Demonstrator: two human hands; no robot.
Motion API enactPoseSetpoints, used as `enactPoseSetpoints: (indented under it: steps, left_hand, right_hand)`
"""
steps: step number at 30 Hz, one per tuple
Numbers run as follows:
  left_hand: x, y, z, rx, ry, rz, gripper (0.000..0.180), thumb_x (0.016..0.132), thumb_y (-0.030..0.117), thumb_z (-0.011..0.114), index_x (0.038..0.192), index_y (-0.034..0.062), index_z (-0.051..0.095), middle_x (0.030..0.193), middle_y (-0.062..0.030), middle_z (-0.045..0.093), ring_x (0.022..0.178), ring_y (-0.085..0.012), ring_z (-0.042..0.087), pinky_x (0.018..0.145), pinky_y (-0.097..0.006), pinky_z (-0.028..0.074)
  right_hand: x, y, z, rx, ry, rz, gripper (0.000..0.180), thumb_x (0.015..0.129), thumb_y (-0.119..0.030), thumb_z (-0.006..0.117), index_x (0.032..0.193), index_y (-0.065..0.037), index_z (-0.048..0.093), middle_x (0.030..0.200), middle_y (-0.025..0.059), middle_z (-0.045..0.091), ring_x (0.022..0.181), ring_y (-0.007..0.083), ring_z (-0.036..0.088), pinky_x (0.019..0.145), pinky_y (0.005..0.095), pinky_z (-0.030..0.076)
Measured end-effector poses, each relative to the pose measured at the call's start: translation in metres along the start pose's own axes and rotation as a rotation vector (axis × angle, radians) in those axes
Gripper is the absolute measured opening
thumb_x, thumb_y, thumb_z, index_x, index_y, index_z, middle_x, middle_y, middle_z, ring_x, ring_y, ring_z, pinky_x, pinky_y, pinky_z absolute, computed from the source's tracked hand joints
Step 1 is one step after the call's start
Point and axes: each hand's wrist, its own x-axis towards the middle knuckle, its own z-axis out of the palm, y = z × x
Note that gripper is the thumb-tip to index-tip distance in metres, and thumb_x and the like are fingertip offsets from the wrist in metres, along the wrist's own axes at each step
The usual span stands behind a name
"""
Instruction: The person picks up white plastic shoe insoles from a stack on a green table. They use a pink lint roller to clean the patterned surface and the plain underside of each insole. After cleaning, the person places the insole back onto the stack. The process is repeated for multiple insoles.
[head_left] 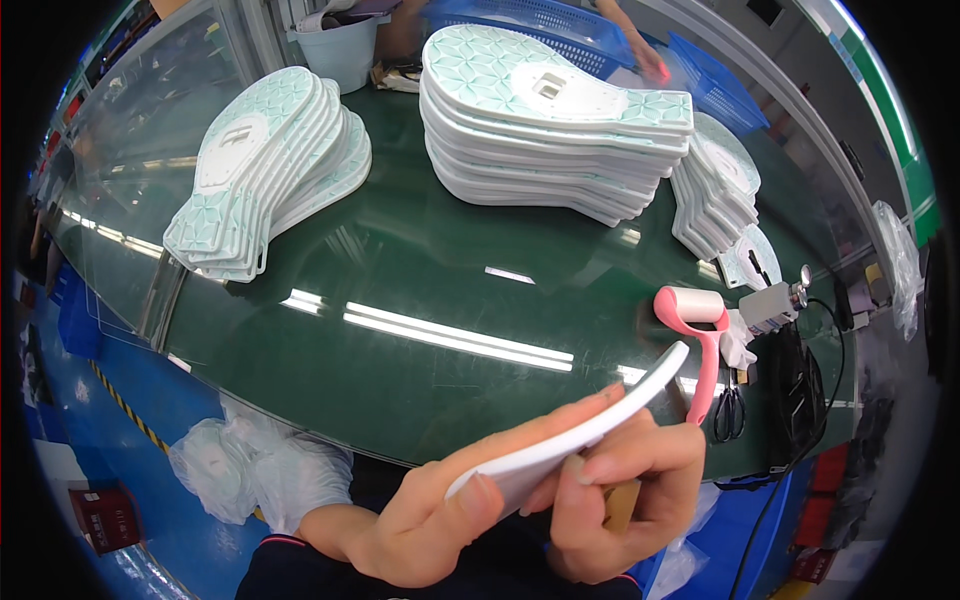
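My left hand [440, 525] grips a white curved panel [575, 437], seen nearly edge-on and tilted up to the right. Its thumb lies on the near face and its fingers run behind. Against the near face, my right hand [630, 490] has its fingers curled and pressed together, with a small yellow-brown piece [621, 505] in the curl of them. I cannot make out what that piece is. Beyond my hands, a tall stack of white paddle-shaped panels [560, 150] with a mint-green pattern stands on the dark green table [400, 270].
Another panel stack [265, 170] leans at the left, and a smaller one [715, 185] sits far right. By my right hand lie a pink-handled lint roller [705, 350], black scissors [730, 408] and a black bag [795, 390]. A person's hand [650, 62] reaches near blue baskets [540, 25].
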Motion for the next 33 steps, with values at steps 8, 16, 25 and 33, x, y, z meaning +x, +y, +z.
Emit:
enactPoseSetpoints:
  steps: [8, 16, 25, 33]
  left_hand:
    - [-0.001, 0.004, -0.013, -0.220, 0.190, 0.069, 0.075, 0.088, 0.052, 0.032, 0.136, -0.0032, 0.015, 0.138, -0.0207, 0.025, 0.128, -0.0301, 0.028, 0.103, -0.041, 0.025]
    - [-0.009, 0.005, -0.021, -0.392, 0.204, 0.100, 0.072, 0.089, 0.052, 0.030, 0.137, 0.0020, 0.014, 0.138, -0.0199, 0.024, 0.127, -0.0322, 0.028, 0.102, -0.046, 0.026]
    - [0.001, 0.009, -0.007, -0.190, 0.149, 0.077, 0.075, 0.088, 0.052, 0.035, 0.135, -0.0035, 0.016, 0.136, -0.0212, 0.027, 0.125, -0.0302, 0.032, 0.101, -0.042, 0.028]
    - [0.002, 0.004, 0.005, -0.232, 0.129, 0.033, 0.079, 0.087, 0.052, 0.038, 0.136, -0.0046, 0.012, 0.137, -0.0200, 0.026, 0.126, -0.0270, 0.031, 0.103, -0.037, 0.024]
  right_hand:
    - [-0.010, 0.005, -0.064, -0.102, 0.485, 0.172, 0.019, 0.085, -0.012, 0.049, 0.099, 0.000, 0.042, 0.062, 0.0030, 0.043, 0.047, 0.0071, 0.044, 0.033, 0.0188, 0.033]
    - [-0.023, 0.059, -0.205, -0.687, 0.746, 0.238, 0.019, 0.089, -0.018, 0.051, 0.097, -0.001, 0.056, 0.068, -0.0023, 0.048, 0.055, 0.0012, 0.039, 0.045, 0.0151, 0.031]
    - [0.004, 0.031, -0.118, -1.055, 0.455, -0.079, 0.044, 0.092, -0.027, 0.041, 0.129, -0.003, 0.038, 0.129, 0.0123, 0.043, 0.124, 0.0294, 0.035, 0.099, 0.0376, 0.029]
    - [-0.002, 0.002, -0.034, -1.139, -0.408, -0.665, 0.039, 0.087, -0.041, 0.045, 0.125, -0.045, 0.035, 0.129, 0.0021, 0.045, 0.131, 0.0289, 0.020, 0.106, 0.0512, 0.015]
